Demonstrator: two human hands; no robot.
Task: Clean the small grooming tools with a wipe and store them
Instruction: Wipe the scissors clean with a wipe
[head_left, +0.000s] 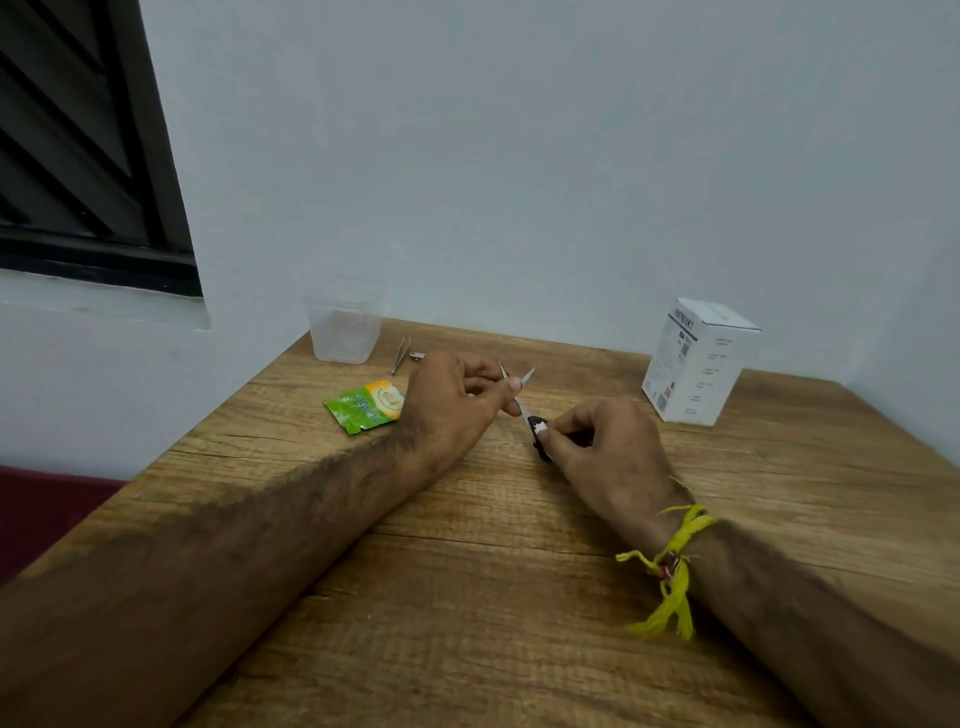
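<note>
Head view: I note small scissors (521, 400) held above the middle of the wooden table (467, 597), blades parted. The left hand (457, 400) pinches one blade between fingers (511, 385) and thumb; the right hand (602, 447) curls round the black handle. I judge the tool light, rigid and slick, with sharp points: grip by the handle. Tweezers (400, 355) lie by the clear plastic cup (344, 327) at the far left corner; the green wipe sachet (365, 408) is glossy.
</note>
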